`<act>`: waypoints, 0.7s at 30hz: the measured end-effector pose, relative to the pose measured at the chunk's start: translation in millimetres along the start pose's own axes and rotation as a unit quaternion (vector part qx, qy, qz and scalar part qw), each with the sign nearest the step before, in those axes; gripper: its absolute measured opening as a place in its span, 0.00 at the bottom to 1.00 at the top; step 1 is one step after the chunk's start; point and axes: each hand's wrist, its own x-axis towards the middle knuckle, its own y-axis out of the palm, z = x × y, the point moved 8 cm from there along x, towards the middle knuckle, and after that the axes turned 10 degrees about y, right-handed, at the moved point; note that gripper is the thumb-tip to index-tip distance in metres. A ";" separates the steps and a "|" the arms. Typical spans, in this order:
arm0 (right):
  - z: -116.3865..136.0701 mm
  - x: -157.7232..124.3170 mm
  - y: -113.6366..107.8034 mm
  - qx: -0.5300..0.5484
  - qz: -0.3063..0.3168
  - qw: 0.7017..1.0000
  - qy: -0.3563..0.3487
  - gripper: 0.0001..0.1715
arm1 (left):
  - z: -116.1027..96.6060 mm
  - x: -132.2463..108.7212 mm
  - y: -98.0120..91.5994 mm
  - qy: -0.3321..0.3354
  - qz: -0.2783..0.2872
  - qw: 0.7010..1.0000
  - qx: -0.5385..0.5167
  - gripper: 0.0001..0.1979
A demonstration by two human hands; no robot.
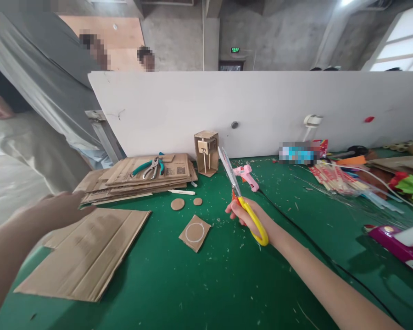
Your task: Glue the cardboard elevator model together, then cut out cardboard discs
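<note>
My right hand (246,214) holds yellow-handled scissors (253,220), their blades pointing up and away from me. To the left, my left hand (67,206) hovers over a large cardboard sheet (89,256), fingers stretched toward the stacked cardboard and casting a shadow on the sheet. Between the hands lies a small cardboard square (195,233) with a white circle drawn on it. Two cut cardboard discs, a larger one (177,204) and a smaller one (198,201), rest behind it. Neither hand touches these small pieces.
Teal-handled pliers (151,167) lie on a cardboard stack (141,183). A cardboard box model (206,153) stands by the white partition (261,105). Behind my right hand is a pink glue gun (248,176) with a black cord. A person (48,91) stands at the left.
</note>
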 end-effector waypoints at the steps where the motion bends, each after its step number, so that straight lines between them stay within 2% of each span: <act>1: 0.6 -0.2 0.4 -0.002 0.000 1.000 -0.002 0.28 | -33.0 -2.2 10.7 0.052 0.032 0.998 0.020 0.19; 2: 0.8 -0.1 0.8 -0.005 0.001 1.000 -0.003 0.29 | -67.4 -9.0 26.8 0.104 0.075 0.992 0.015 0.20; 3: 0.7 0.1 1.0 -0.008 0.000 1.000 -0.004 0.29 | -96.4 -18.5 42.8 0.120 0.104 0.987 0.005 0.21; 6: -2.2 1.9 1.4 -0.017 -0.002 1.000 0.001 0.31 | -173.8 -46.1 77.8 0.174 0.070 0.981 -0.042 0.23; 7: -3.5 2.7 1.5 -0.020 -0.002 1.000 0.002 0.32 | -193.1 -52.8 90.6 0.190 0.078 0.978 -0.043 0.24; 9: -5.4 3.9 1.8 -0.031 0.001 1.000 0.000 0.34 | -219.3 -59.6 116.5 0.206 0.140 0.968 -0.015 0.27; 12: -5.2 4.1 1.8 -0.055 0.004 0.998 -0.011 0.35 | -237.3 -55.4 133.7 0.222 0.212 0.951 0.019 0.23; 16: -2.0 1.9 1.9 -0.079 0.001 0.997 -0.020 0.35 | -243.0 -38.9 132.4 0.213 0.208 0.953 -0.057 0.19; 18: -2.2 1.8 3.2 -0.082 -0.001 0.996 -0.022 0.35 | -242.8 -33.2 135.1 0.174 0.203 0.949 -0.166 0.16; 19: -3.2 2.3 3.5 -0.078 -0.005 0.997 -0.023 0.35 | -243.4 -31.1 136.8 0.146 0.199 0.938 -0.244 0.15; 21: -6.2 4.4 2.5 -0.059 -0.019 0.998 -0.028 0.34 | -246.7 -27.5 136.1 0.084 0.170 0.887 -0.422 0.17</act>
